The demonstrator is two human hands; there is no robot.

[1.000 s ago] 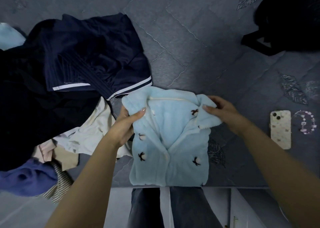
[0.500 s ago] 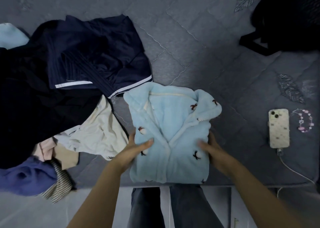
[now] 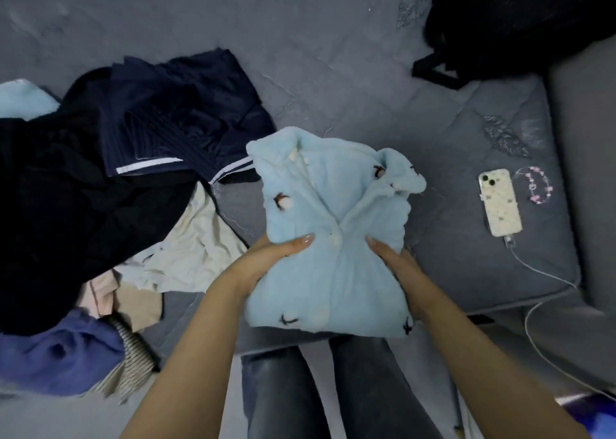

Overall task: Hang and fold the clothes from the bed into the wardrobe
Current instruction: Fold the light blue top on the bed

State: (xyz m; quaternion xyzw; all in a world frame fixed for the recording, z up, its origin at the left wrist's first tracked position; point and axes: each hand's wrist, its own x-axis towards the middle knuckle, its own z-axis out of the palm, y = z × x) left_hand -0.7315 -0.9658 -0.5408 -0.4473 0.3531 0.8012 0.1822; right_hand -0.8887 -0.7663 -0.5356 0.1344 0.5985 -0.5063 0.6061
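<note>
Left hand (image 3: 273, 255) and right hand (image 3: 396, 262) clamp the folded pale-blue fleece top (image 3: 333, 225) from both sides above the bed (image 3: 333, 71) edge, one garment folded, heap of clothes (image 3: 100, 205) still unsorted beside it.

Dim bluish light, soft shadows, slight motion blur, wide-angle edge distortion

Folded top (image 3: 336, 225) sits between your left hand (image 3: 266, 258) and right hand (image 3: 396, 265), over the bed (image 3: 333, 55) edge. Clothes pile (image 3: 100, 205) lies left; phone (image 3: 500, 202) right, bag (image 3: 516, 18) behind it.
</note>
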